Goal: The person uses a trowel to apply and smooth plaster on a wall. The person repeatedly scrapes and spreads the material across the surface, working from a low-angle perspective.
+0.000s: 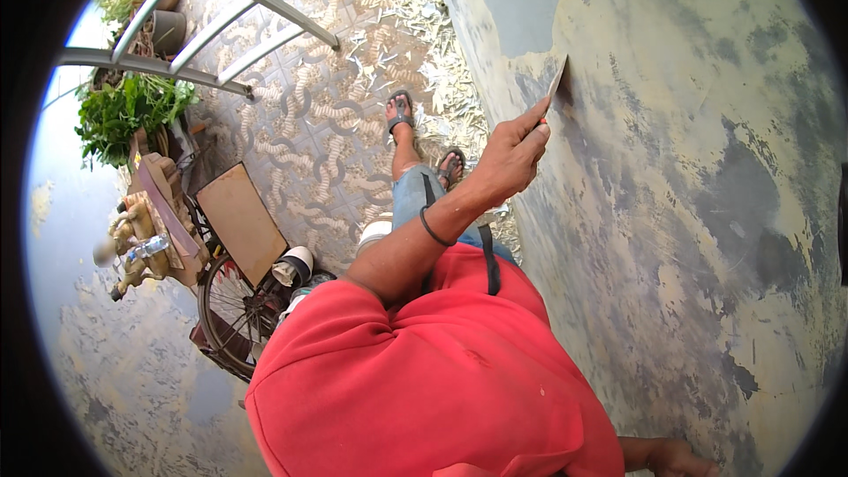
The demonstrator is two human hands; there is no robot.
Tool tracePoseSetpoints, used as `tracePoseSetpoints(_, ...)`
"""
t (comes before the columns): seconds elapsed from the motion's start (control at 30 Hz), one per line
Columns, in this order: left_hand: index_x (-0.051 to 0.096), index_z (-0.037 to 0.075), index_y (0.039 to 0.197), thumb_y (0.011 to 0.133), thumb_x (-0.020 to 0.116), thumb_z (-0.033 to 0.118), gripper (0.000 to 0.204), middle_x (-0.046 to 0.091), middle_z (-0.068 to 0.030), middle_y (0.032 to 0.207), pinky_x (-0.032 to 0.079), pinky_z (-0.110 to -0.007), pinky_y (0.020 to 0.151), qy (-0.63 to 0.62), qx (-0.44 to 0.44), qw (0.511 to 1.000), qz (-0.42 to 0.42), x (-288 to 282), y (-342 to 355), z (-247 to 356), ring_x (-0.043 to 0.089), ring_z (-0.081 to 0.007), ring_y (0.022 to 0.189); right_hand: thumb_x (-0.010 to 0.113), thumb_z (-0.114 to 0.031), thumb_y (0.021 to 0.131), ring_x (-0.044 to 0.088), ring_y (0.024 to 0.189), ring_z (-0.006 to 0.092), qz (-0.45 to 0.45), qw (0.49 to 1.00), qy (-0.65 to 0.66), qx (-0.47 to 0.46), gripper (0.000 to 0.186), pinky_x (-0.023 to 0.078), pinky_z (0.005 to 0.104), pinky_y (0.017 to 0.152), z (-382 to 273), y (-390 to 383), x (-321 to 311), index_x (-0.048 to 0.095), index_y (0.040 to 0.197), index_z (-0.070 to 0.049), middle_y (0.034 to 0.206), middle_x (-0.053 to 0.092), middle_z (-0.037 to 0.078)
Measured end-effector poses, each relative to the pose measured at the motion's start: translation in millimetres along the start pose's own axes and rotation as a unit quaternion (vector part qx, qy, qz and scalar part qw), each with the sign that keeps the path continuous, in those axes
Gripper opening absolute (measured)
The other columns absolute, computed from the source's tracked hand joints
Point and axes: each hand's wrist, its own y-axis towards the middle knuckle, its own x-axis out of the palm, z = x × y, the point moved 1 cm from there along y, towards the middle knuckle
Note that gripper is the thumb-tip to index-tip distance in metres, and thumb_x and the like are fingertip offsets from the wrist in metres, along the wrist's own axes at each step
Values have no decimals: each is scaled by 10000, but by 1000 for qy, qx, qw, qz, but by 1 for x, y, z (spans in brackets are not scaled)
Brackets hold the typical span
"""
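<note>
My left hand (515,159) is closed round the handle of a scraper (558,78), reaching across my body to the right. A bit of orange shows at the handle by the fingers. The thin metal blade points away from me and meets, or nearly meets, the wall (636,168), beside a smooth grey bare patch (517,0). Patchy yellowish and grey paint covers the wall. My right hand (682,459) is low at the right beside the wall; its fingers are mostly cut off by the lower edge, and contact with the wall is unclear.
Pale paint flakes (442,62) litter the patterned tile floor (283,132) along the wall's foot. At upper left stands a metal frame (221,18) near potted plants (132,115). On the left are a spoked wheel (234,309), a brown board (240,221) and a plastic bottle (148,248).
</note>
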Motion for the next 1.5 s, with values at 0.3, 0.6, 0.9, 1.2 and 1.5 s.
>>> tracePoseSetpoints(0.3,420,19,1582,1078,529,161,535,417,63,624,321,-260,388,33,-17,999,-12,-4,-5,8,350,-50,450,673,-518,996,435,1362,343,-5,999,30,-10,812,409,489,1086,9,-3,1,359,1504,32,1489,361,202)
tracePoseSetpoints(0.6,444,30,1574,1072,545,178,534,457,53,682,322,-256,413,16,7,999,30,-5,17,10,355,-44,478,687,-459,1003,435,1390,357,-25,998,62,-18,821,411,501,1102,4,-5,4,307,1536,35,1531,315,202)
tracePoseSetpoints(0.9,422,48,1588,1089,536,171,527,442,46,645,307,-252,379,-2,-1,1000,29,-20,33,15,355,-57,427,725,-424,988,475,1370,366,-13,997,74,-10,809,430,507,1087,10,-5,5,315,1533,11,1533,305,190)
tracePoseSetpoints(1.2,384,84,1615,1071,557,166,576,436,32,616,348,-275,398,-20,37,997,62,-33,74,2,389,-84,437,721,-203,974,593,1005,267,29,990,-46,-127,404,493,415,827,24,-5,0,535,1205,72,1159,594,193)
tracePoseSetpoints(1.5,339,121,1638,1044,620,115,657,593,-54,1001,606,-373,653,-143,-63,987,33,-13,42,-29,673,-210,766,573,-212,1066,679,886,307,39,958,281,-31,352,569,402,748,-66,-11,-5,618,1090,136,1042,695,263)
